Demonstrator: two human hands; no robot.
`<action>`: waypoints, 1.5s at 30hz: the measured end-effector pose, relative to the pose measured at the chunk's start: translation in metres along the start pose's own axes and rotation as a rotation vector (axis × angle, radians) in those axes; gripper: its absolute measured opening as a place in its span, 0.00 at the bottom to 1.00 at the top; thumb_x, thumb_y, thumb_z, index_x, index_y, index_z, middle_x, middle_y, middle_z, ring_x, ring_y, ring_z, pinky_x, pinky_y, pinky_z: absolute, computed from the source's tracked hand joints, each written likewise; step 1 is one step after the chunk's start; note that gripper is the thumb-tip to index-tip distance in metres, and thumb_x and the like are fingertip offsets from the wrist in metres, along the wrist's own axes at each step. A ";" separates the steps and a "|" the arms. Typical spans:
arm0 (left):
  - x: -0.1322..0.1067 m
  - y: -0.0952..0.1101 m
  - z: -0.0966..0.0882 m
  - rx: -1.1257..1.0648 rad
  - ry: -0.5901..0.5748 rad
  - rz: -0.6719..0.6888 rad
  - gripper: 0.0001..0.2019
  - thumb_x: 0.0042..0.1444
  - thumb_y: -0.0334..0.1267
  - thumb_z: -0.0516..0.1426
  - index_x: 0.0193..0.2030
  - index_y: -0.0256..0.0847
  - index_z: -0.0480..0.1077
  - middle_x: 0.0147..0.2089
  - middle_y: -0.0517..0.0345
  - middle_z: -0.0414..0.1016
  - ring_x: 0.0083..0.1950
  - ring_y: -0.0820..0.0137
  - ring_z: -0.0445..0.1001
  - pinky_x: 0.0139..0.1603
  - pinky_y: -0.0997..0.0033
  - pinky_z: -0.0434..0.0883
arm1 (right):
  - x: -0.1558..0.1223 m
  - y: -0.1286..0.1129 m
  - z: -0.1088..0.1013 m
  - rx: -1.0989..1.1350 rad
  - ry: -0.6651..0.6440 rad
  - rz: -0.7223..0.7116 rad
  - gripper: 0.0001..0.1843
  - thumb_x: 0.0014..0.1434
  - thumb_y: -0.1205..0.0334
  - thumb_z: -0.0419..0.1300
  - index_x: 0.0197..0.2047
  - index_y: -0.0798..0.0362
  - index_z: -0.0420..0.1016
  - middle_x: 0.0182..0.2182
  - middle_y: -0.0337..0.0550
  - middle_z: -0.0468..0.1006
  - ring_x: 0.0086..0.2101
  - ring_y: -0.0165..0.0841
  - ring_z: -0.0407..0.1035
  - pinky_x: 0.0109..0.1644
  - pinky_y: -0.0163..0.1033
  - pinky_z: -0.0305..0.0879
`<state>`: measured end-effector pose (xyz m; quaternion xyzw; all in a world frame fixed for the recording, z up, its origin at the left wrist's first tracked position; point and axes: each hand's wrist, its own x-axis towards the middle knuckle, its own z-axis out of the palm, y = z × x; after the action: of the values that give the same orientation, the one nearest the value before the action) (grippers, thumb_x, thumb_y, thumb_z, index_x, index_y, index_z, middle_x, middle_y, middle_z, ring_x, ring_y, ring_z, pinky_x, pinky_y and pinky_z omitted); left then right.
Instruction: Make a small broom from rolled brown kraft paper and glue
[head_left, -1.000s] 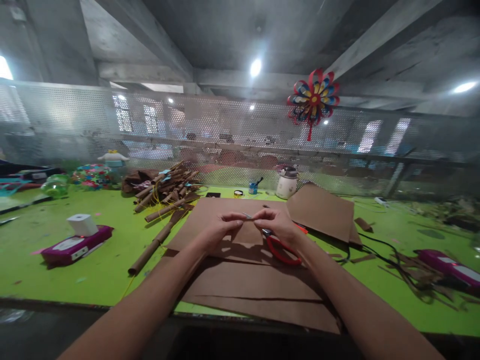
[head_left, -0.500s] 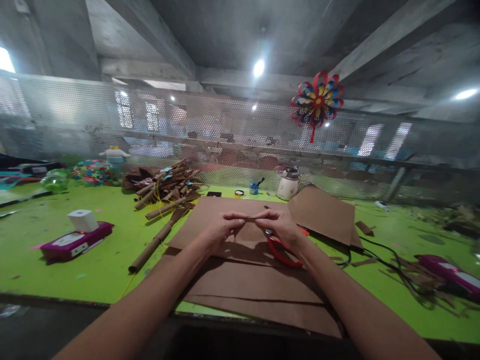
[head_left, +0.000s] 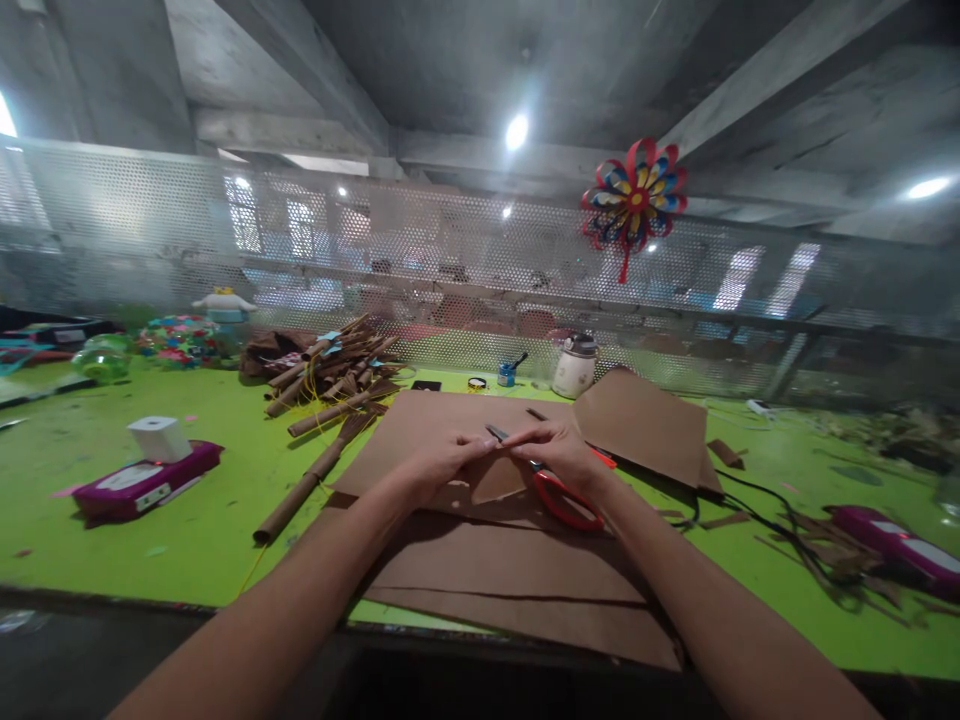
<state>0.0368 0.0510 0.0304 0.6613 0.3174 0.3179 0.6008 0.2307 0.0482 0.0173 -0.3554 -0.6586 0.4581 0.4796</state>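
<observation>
Both my hands meet over a stack of brown paper sheets (head_left: 450,415). My left hand (head_left: 454,462) pinches the left edge of a small piece of brown paper (head_left: 495,486). My right hand (head_left: 559,455) pinches the same piece from the right, fingertips close to the left ones. Red-handled scissors (head_left: 571,502) are beneath my right hand, their blade tip poking out beyond my fingers; whether the hand touches them I cannot tell. Behind my right hand lies a slim tool with an orange end (head_left: 604,458), mostly hidden.
Brown paper rolls (head_left: 289,510) tied with yellow string lie left. A purple box (head_left: 150,485) carries a white block. Behind are a blue jar (head_left: 507,374) and a cream pot (head_left: 574,368). To the right sit folded brown paper (head_left: 649,425), black cables, scraps and another purple device (head_left: 896,545).
My fingertips have drawn closer together and slightly lower, and the small paper piece is angled differently. The scissors' blade tip now shows beyond my fingers.
</observation>
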 end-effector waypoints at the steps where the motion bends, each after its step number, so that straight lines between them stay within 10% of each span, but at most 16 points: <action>1: 0.000 0.000 0.000 0.026 -0.023 0.018 0.18 0.45 0.50 0.57 0.25 0.33 0.69 0.21 0.63 0.61 0.24 0.77 0.57 0.26 0.76 0.55 | 0.000 0.000 0.000 -0.003 -0.002 0.003 0.12 0.40 0.60 0.65 0.32 0.54 0.79 0.28 0.43 0.77 0.32 0.32 0.67 0.40 0.39 0.61; 23: 0.005 -0.003 0.000 0.280 0.100 0.087 0.15 0.43 0.47 0.57 0.22 0.34 0.69 0.18 0.62 0.63 0.21 0.77 0.58 0.23 0.77 0.54 | -0.003 -0.004 -0.003 -0.152 -0.085 0.132 0.15 0.44 0.54 0.62 0.27 0.59 0.75 0.20 0.38 0.71 0.23 0.25 0.60 0.29 0.33 0.56; 33: 0.003 -0.009 -0.003 0.122 0.054 -0.130 0.18 0.38 0.51 0.60 0.20 0.36 0.67 0.16 0.63 0.61 0.19 0.77 0.57 0.20 0.75 0.52 | 0.000 0.003 -0.008 -0.260 -0.043 0.103 0.16 0.43 0.53 0.62 0.29 0.57 0.78 0.20 0.38 0.72 0.23 0.27 0.61 0.30 0.34 0.57; 45: 0.002 -0.012 -0.001 0.633 0.063 0.230 0.18 0.51 0.47 0.49 0.17 0.37 0.59 0.18 0.64 0.52 0.20 0.79 0.49 0.20 0.75 0.45 | 0.000 0.000 -0.008 -0.284 -0.064 0.056 0.14 0.46 0.54 0.60 0.30 0.57 0.77 0.21 0.38 0.71 0.24 0.27 0.61 0.29 0.33 0.57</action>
<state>0.0368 0.0535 0.0187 0.8364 0.3421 0.2897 0.3154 0.2384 0.0509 0.0180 -0.4231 -0.7217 0.3845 0.3902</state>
